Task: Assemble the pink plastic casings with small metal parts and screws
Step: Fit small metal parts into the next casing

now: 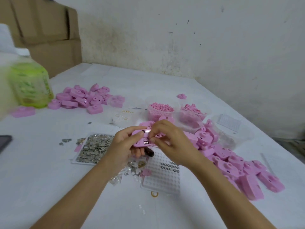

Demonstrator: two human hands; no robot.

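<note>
White table covering [165, 215] lies nearest us, bare forearms crossing it. A yellow ring [154, 194] sits just below our right wrist. Above it, under the right forearm, we see a white dimpled tray [161, 180] with rows of small dark rings [170, 166] along its far edge. Loose metal bits [133, 167] are scattered under the left wrist.

Our left hand [125, 144] holds the pink casing [142, 139] from the left, thumb on top and fingers curled beneath it. Our right hand [170, 142] meets it from the right, thumb and forefinger pinching at the casing's upper face; whether a small part sits between them, we cannot tell. The casing is lifted off the table, between both hands. A dark handle [149, 153] pokes out just under the left fingers; we cannot tell whether they grip it.

Left of the left hand lies a flat tray of metal parts [92, 149], and further left a dark phone [4, 142] at the edge. Right of the right hand a heap of pink casings [239, 167] spreads outward.

Beyond the hands stand two clear tubs of pink pieces [160, 109], a clear bag [122, 116] with rings beside them. Far left beyond the left hand we see another casing pile [82, 98], a green bottle [31, 85], and cardboard boxes [49, 30] against the stained wall [198, 38].
</note>
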